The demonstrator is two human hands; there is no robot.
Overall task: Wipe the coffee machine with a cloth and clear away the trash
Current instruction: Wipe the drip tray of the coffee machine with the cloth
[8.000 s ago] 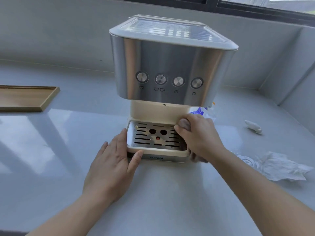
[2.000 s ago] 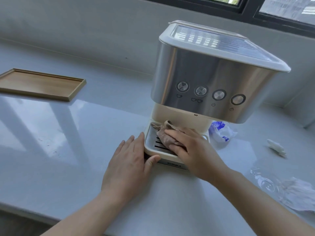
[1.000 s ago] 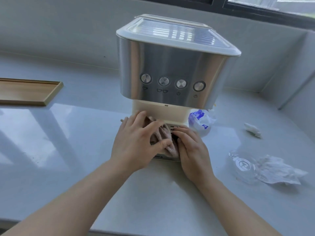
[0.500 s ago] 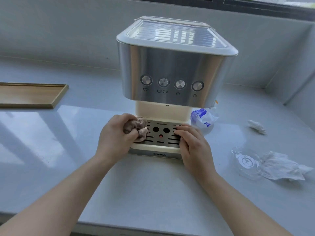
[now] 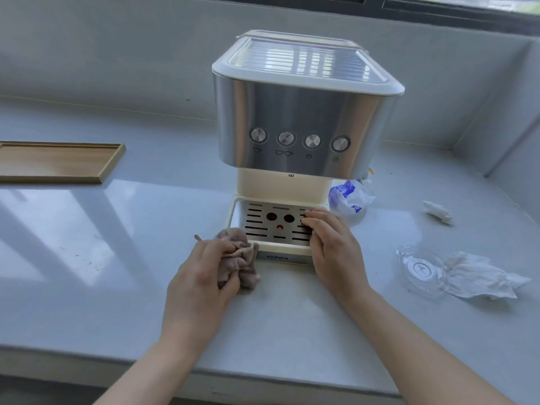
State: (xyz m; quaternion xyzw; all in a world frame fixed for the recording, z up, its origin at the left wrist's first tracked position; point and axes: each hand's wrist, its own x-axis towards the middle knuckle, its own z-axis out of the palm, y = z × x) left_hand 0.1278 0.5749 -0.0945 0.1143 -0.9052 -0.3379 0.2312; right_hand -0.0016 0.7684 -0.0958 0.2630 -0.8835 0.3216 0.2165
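A steel and cream coffee machine (image 5: 304, 124) stands on the white counter, its slotted drip tray (image 5: 263, 222) facing me. My left hand (image 5: 201, 276) grips a bunched brownish cloth (image 5: 242, 258) at the tray's front left corner, on the counter. My right hand (image 5: 333, 247) rests flat on the tray's right side, fingers on the grille, holding nothing. Trash lies to the right: a blue and white plastic wrapper (image 5: 349, 197) beside the machine, a small white scrap (image 5: 438, 211), a clear plastic lid (image 5: 420, 270) and a crumpled white tissue (image 5: 482, 276).
A shallow wooden tray (image 5: 58, 162) lies at the far left of the counter. The counter's front edge (image 5: 263, 378) runs close below my forearms. A grey wall and a window frame stand behind the machine, with a side wall at the right.
My left hand has pulled the cloth off the drip tray's left side down to its front left corner on the counter. My right hand has stayed on the tray's right side.
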